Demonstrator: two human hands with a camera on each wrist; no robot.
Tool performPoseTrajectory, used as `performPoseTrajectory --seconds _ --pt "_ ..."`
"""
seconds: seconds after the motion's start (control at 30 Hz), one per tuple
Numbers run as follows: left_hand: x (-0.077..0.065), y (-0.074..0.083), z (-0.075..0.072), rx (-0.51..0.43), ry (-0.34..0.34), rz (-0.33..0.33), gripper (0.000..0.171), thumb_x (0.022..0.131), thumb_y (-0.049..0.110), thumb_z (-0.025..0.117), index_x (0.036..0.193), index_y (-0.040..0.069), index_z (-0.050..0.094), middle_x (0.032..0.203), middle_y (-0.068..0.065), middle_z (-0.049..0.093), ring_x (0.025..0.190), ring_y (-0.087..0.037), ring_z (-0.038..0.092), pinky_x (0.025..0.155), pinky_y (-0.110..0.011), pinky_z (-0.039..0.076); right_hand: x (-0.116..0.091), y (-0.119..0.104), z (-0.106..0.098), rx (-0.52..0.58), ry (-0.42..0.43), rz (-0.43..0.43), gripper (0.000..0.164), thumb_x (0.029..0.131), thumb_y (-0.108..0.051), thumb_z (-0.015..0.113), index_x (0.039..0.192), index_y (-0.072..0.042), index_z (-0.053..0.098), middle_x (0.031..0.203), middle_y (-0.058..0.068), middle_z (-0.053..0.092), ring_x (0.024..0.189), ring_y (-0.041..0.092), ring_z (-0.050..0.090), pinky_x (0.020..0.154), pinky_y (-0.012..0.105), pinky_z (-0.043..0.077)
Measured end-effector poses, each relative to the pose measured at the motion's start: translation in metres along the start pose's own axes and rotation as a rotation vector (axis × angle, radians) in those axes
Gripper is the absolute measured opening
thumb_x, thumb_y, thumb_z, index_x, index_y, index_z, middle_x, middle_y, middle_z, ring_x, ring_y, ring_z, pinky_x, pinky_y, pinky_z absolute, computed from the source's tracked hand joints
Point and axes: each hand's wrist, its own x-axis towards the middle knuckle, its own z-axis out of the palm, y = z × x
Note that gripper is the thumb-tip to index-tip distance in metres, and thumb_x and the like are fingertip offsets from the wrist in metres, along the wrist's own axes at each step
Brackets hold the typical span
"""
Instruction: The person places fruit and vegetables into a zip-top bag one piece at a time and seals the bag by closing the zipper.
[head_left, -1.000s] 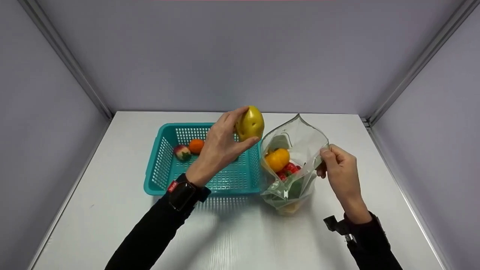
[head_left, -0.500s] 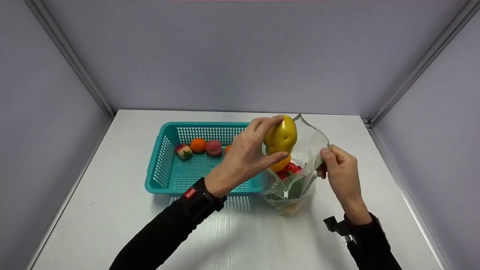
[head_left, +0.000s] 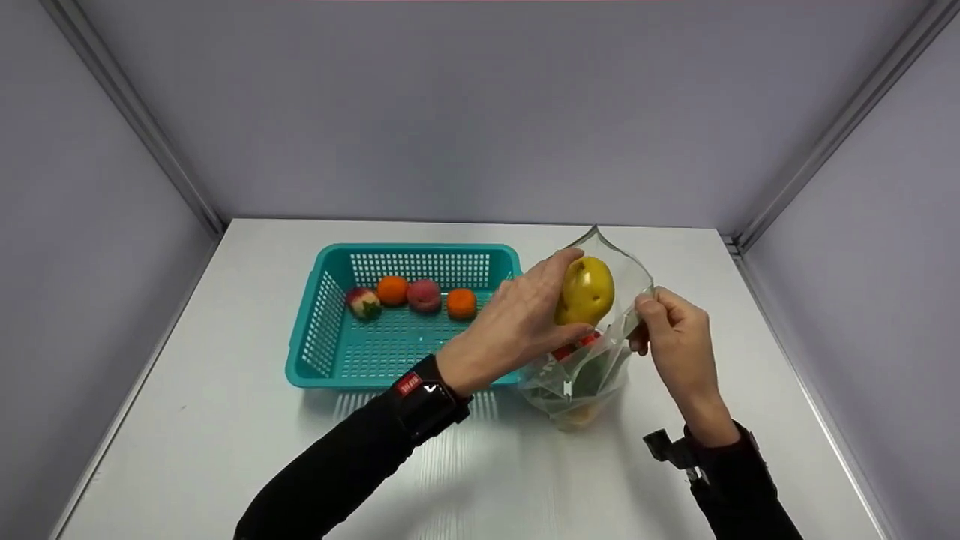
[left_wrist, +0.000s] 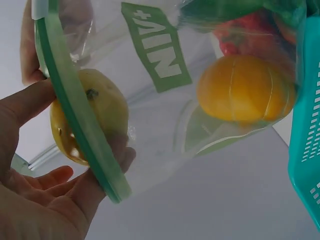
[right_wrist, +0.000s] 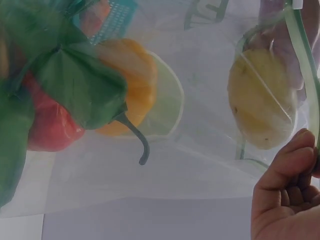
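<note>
My left hand [head_left: 521, 319] grips a yellow potato [head_left: 587, 291] between thumb and fingers at the mouth of a clear zip bag [head_left: 551, 386]. In the left wrist view the potato [left_wrist: 107, 107] is partly behind the bag's green zip edge [left_wrist: 80, 120]. My right hand [head_left: 679, 345] pinches the bag's right rim between thumb and fingers. Inside the bag, the right wrist view shows a green pepper [right_wrist: 75, 85], a red pepper [right_wrist: 50, 125] and an orange-yellow pumpkin-like piece [right_wrist: 142, 85]. The potato [right_wrist: 262, 100] is near the rim there, above these.
A teal basket [head_left: 300, 330] stands left of the bag. In it lie a red-and-white fruit with green leaves [head_left: 364, 303], an orange [head_left: 392, 290], a reddish peach-like fruit [head_left: 424, 296] and another orange [head_left: 461, 303]. Grey walls enclose the white table [head_left: 187, 420].
My left hand has carried the potato rightward from above the basket and lowered it into the bag's mouth. The fruit in the basket has come into full view. My right hand stays on the rim.
</note>
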Motion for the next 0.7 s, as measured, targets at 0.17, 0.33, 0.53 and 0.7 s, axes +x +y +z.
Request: performPoseTrajectory --seconds 0.17,0.33,0.53,0.7 --pt "0.002 -0.001 0.006 0.04 -0.003 0.028 0.068 0.089 0.033 0.084 0.14 0.009 0.047 0.117 -0.004 0.061 0.093 -0.015 0.059 0.077 -0.022 0.055 0.0 -0.001 0.0 -0.008 -0.006 -0.003 0.036 0.105 -0.011 0.053 0.073 0.005 0.057 0.058 0.008 0.056 0.049 0.015 0.053 0.048 0.024 0.046" --pt "0.004 -0.002 0.013 0.075 -0.027 0.034 0.066 0.089 0.033 0.084 0.138 0.009 0.049 0.121 -0.008 0.062 0.091 -0.017 0.06 0.075 -0.023 0.055 0.0 -0.001 0.0 -0.009 -0.002 0.003 0.036 0.105 -0.011 0.054 0.073 0.005 0.057 0.058 0.008 0.056 0.049 0.016 0.053 0.048 0.024 0.046" --pt "0.008 -0.001 0.022 0.091 -0.055 0.014 0.067 0.094 0.031 0.079 0.146 0.006 0.046 0.137 -0.016 0.058 0.104 -0.023 0.066 0.09 -0.033 0.059 0.0 -0.001 -0.001 -0.011 -0.007 0.0 0.035 0.105 -0.012 0.053 0.075 0.006 0.058 0.058 0.008 0.056 0.049 0.016 0.053 0.047 0.024 0.046" --pt "0.008 -0.011 0.024 0.063 0.117 0.131 0.044 0.096 0.018 0.076 0.134 0.004 0.057 0.128 -0.013 0.062 0.1 -0.021 0.066 0.088 -0.028 0.057 -0.001 0.001 -0.003 -0.005 0.003 0.007 0.036 0.105 -0.011 0.053 0.074 0.006 0.057 0.057 0.008 0.055 0.049 0.016 0.053 0.047 0.024 0.045"
